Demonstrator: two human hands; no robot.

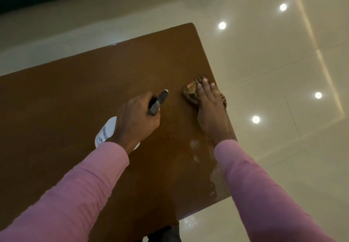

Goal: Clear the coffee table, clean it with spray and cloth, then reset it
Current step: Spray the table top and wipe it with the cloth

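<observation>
- The left hand (136, 120) is curled round the neck of a spray bottle (107, 132) and grips it tight.
- The spray bottle is white with small dark writing on its side. It has a black spray head (158, 101) with a white tip.
- The bottle is tipped over, low above the counter (75, 94). The spray head points away from the person and a bit to the right. It is not clear if the bottle touches the counter.
- The right hand (209, 105) lies flat with its fingers straight and presses down on a cloth (190, 92).
- The cloth is brown and bunched up. Most of it is under the hand, and bits stick out on both sides.
- The cloth sits on the counter, just beside the right edge. It is near the spray head but does not touch it.
- The counter is brown, smooth and shiny.
- A pale shiny patch (194, 145) shows on the counter just beside the right wrist, on the near side of the cloth.
- Both arms wear pink sleeves (75, 188) that reach down to the wrists.
- Around the counter is a pale, shiny tiled floor (264, 62).
- Small round lights (222, 25) shine back from the floor on the right.
</observation>
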